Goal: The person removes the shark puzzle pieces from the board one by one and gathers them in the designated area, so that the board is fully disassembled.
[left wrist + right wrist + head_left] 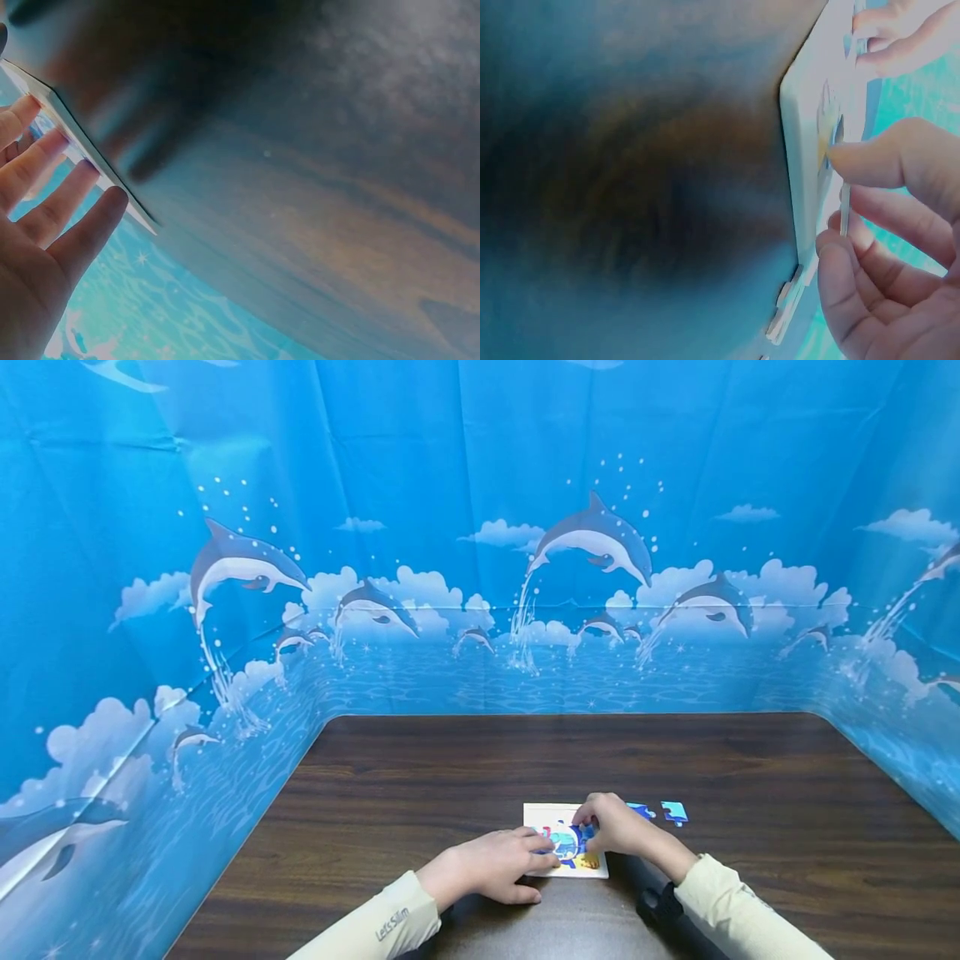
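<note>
A jigsaw puzzle board (pixel 538 814) with a pale frame and a colourful picture lies on the table. My left hand (pixel 501 864) rests on its left part, fingers spread and nearly straight, fingertips (pixel 112 199) on the picture in the left wrist view. From the other side my right hand (pixel 617 828) reaches over the board's right part. Between its thumb and fingers it pinches a thin puzzle piece (pixel 845 210), seen edge-on and tilted up from the board in the right wrist view. The piece's printed face is mostly hidden by the fingers.
Loose blue puzzle pieces lie right of the board: one light blue piece (pixel 674 812) apart, and a darker blue piece (pixel 641 810) partly behind my right hand. The dark wooden table (pixel 420 768) meets a blue dolphin-print curtain (pixel 480 668) at the back and sides.
</note>
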`<state>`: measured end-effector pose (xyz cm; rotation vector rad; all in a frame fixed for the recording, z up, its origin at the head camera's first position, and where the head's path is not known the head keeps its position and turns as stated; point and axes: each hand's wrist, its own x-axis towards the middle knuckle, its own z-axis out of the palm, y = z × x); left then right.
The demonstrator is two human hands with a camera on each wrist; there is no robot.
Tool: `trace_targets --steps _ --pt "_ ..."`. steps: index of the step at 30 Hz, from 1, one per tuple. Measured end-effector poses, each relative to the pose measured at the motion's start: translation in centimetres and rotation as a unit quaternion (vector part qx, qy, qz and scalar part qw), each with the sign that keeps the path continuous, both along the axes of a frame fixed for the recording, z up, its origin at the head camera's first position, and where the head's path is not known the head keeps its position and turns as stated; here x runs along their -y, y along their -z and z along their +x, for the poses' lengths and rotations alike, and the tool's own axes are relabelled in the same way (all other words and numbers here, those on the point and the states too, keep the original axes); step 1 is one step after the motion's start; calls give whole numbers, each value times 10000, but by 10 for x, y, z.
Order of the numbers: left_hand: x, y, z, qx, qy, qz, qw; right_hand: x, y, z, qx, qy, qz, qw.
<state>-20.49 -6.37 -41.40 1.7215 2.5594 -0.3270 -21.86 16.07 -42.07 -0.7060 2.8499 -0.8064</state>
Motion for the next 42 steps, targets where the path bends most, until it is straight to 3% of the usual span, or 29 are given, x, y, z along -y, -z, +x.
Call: trace_targets --steps 10,24,31,42 --pt "2 3 1 -245 74 162 9995 -4 -1 -1 38 -230 74 9997" --pt "4 2 -1 -57 -106 -2 9999 -8 0 -5 -27 -550 191 9983" --pt "3 3 -3 118 -123 -66 9998 -9 -2 -6 70 -551 109 9984" --pt "4 4 -2 209 -48 -150 9997 -7 -1 -5 286 -224 46 9993"
